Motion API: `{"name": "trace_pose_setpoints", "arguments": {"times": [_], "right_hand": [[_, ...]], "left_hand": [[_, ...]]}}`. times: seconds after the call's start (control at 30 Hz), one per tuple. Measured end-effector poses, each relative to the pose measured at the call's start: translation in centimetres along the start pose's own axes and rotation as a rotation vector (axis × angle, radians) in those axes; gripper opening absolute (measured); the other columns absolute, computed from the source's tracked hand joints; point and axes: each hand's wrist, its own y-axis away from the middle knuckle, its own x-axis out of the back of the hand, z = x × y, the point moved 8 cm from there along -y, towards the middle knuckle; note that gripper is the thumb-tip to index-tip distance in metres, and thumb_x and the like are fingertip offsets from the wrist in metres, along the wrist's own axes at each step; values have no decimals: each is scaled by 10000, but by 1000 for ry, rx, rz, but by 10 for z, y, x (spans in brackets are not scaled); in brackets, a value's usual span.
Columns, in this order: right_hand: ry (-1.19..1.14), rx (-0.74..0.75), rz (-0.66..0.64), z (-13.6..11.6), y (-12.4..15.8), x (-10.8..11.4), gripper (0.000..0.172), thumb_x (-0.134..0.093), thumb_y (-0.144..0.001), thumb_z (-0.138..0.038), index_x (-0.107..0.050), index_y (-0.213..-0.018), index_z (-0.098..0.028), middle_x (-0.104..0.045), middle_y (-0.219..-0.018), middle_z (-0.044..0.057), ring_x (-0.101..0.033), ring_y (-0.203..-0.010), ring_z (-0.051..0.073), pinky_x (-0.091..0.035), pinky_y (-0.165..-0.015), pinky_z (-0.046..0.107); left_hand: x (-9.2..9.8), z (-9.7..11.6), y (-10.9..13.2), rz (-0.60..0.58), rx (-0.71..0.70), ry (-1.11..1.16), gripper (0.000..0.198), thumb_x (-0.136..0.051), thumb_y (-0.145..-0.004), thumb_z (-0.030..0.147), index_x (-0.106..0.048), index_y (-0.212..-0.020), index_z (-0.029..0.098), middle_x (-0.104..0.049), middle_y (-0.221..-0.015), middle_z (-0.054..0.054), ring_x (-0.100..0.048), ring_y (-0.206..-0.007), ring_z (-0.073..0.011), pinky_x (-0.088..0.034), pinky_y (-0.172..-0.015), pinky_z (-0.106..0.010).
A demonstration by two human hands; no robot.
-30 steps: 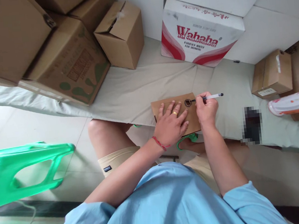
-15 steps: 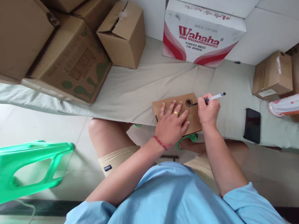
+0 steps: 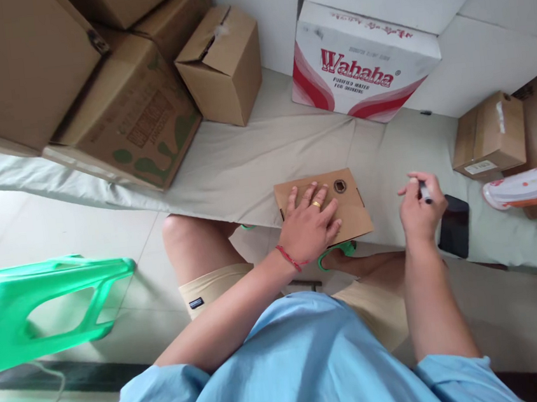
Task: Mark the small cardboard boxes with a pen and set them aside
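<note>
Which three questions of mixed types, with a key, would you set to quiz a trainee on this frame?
1. True or false: the pen touches the box under the left hand.
2. Fill in: close by the right hand in the picture lies a dark ____.
3. Multiple choice: where in the picture is the box's round mark? A) covered by the left hand; B) up and to the right of the left hand; C) down and to the left of the left hand.

Key: 1. False; the pen is in the right hand, apart from the box. 2. Phone. 3. B.
</note>
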Motion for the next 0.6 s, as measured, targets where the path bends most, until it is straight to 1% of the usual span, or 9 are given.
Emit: {"name": "trace_pose_setpoints", "arguments": {"times": [0.1,0.17,0.2,0.27,0.37,0.43,0.47,0.53,0.6], "right_hand": [[505,-5,-311,39,-1,-7,348,-501,-987,-278,-783,-1177,-203,-755,-927,117,-685,-823,252,-479,-761,354],[632,-9,-470,61,5,-11,422,-508,-970,-241,-765,-1303,-210,-769,-1074,151,-697,-890,273,-492,-802,379],[635,-10,-505,70,8,-10,485,-513,-965,-240,-720,-1403,-211,-767,-1123,158,-702,-939,285,-502,-836,393],[597,-29,-473,87,9,3,627,-550,-946,-273,-586,-1568,-195,-754,-1191,173,-696,-1081,326,-513,-932,437],[615,-130,-247,121,8,44,822,-651,-902,-426,-466,-1632,-97,-672,-1383,276,-581,-1365,438,-449,-1115,563],[660,-273,-127,151,15,73,991,-707,-860,-554,-407,-1632,-9,-548,-1519,379,-470,-1490,516,-377,-1193,641],[668,-354,-121,166,21,82,1065,-719,-844,-603,-376,-1628,30,-497,-1552,417,-432,-1524,539,-352,-1218,662],[656,-462,-175,188,34,89,1135,-719,-830,-658,-349,-1614,74,-448,-1582,451,-403,-1557,551,-325,-1259,663],[646,-511,-212,198,43,89,1130,-712,-824,-687,-374,-1604,58,-483,-1570,434,-449,-1532,547,-343,-1265,644]], "left_hand": [[1,-1,-1,-4,7,6,410,-558,-1087,430,-707,-1414,231,-546,-1685,-154,-439,-1618,-379,-293,-1332,-695],[1,0,-2,-1,5,8,408,-556,-1089,427,-710,-1410,227,-547,-1684,-157,-439,-1618,-382,-292,-1331,-699],[2,0,-2,1,3,9,408,-556,-1090,427,-711,-1408,226,-548,-1683,-158,-441,-1617,-383,-293,-1330,-699],[1,0,-1,3,3,9,410,-562,-1089,427,-712,-1410,222,-549,-1682,-160,-447,-1613,-383,-298,-1331,-696],[0,0,-1,10,8,13,402,-579,-1082,425,-716,-1404,226,-557,-1676,-156,-451,-1612,-377,-300,-1333,-692],[0,-1,-1,20,7,16,394,-581,-1080,424,-718,-1398,235,-560,-1674,-150,-452,-1611,-371,-299,-1335,-689],[0,-1,-1,25,5,16,394,-580,-1080,425,-717,-1398,238,-560,-1675,-149,-452,-1611,-370,-299,-1335,-687],[1,-1,-1,25,0,15,400,-579,-1079,427,-712,-1406,238,-557,-1678,-151,-452,-1610,-372,-298,-1334,-685],[1,0,-1,15,-2,14,402,-575,-1079,424,-709,-1409,237,-552,-1681,-152,-448,-1612,-377,-300,-1331,-690]]}}
